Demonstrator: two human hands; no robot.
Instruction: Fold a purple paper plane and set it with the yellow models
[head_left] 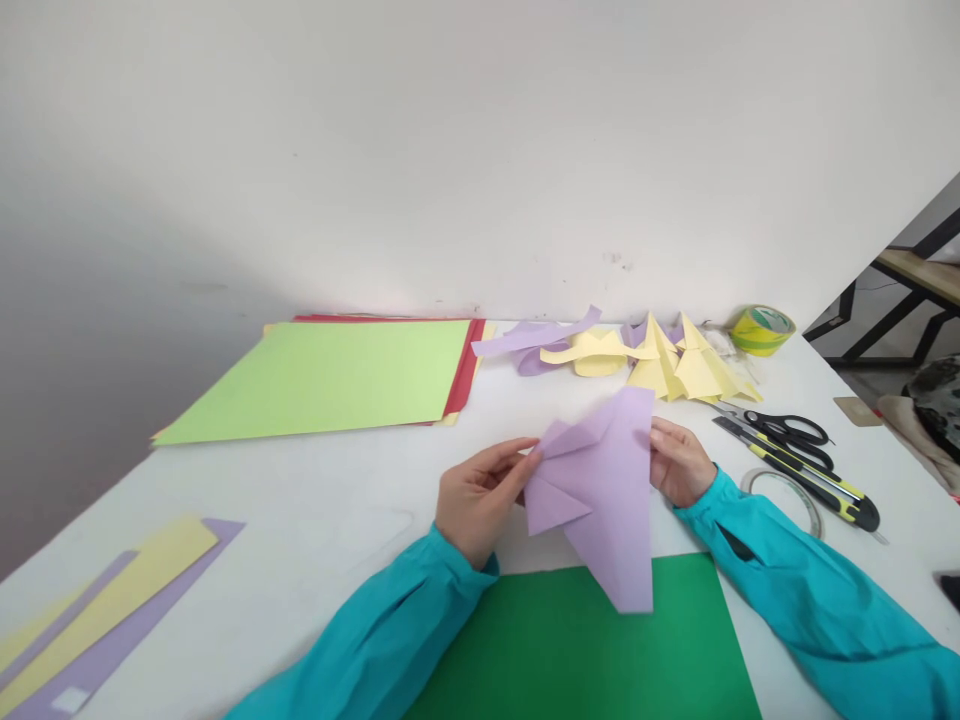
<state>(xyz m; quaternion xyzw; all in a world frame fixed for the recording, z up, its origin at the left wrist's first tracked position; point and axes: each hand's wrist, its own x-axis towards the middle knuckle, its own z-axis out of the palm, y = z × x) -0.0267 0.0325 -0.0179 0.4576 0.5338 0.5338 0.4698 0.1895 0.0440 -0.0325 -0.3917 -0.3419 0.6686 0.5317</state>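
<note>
A folded piece of lilac paper [611,490] is held up in front of me, with creased flaps on its left part and a straight edge on the right. My left hand [480,495] pinches the flapped left end between thumb and fingers. At the straight right edge, my right hand [681,462] grips the same paper, some of its fingers hidden behind it. Below the paper lies a green sheet [585,655], partly covered by my left sleeve.
Stacked coloured sheets [330,380] lie at the back left, paper strips [112,610] at the front left. Folded yellow paper shapes [675,365] stand along the wall. Rightward are scissors [787,430], a utility knife [810,480], a tape ring [784,495] and a yellow-green tape roll [761,330].
</note>
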